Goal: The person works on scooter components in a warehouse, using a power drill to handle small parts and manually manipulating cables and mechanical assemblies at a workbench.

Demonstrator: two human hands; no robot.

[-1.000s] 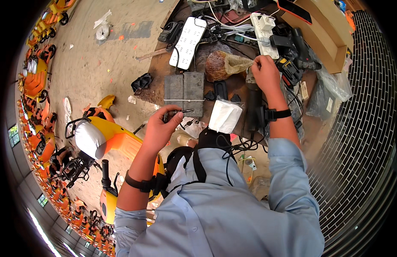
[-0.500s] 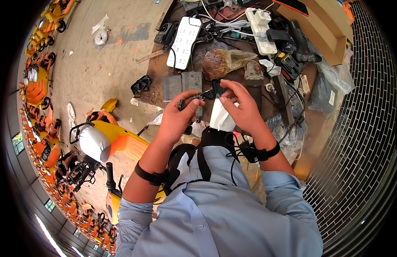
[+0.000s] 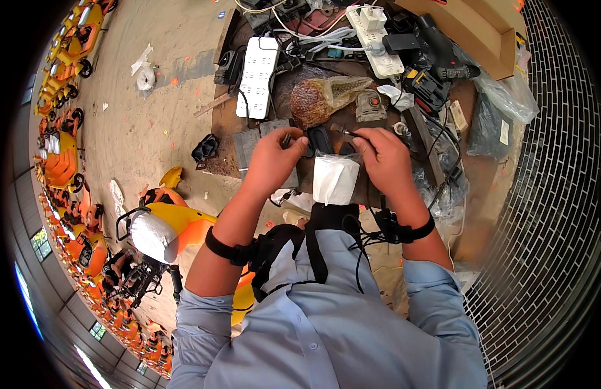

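Both my hands are over the near edge of the cluttered bench. My left hand (image 3: pixel 274 159) is closed in a pinch around a small dark part (image 3: pixel 287 140), mostly hidden by the fingers. My right hand (image 3: pixel 387 159) pinches a thin dark piece (image 3: pixel 347 133) with a metallic end pointing left. Between the hands is a black oblong part (image 3: pixel 319 139), and below it a white pouch (image 3: pixel 335 180) in clear plastic. Grey blocks (image 3: pixel 248 146) lie beside my left hand. An angle grinder's head (image 3: pixel 370 106) lies just beyond my right hand.
The bench (image 3: pixel 391 188) carries two white power strips (image 3: pixel 257 78) (image 3: pixel 378 48), tangled cables, a brown lump in plastic (image 3: pixel 320 98), a cordless drill (image 3: pixel 436 48) and a cardboard box (image 3: pixel 485 35). At left stand a yellow scooter (image 3: pixel 177 217) and rows of others.
My hands have moved apart; my right hand now pinches a thin piece at the right. The black oblong part, earlier at my right fingers, is now between the hands. The view has shifted slightly.
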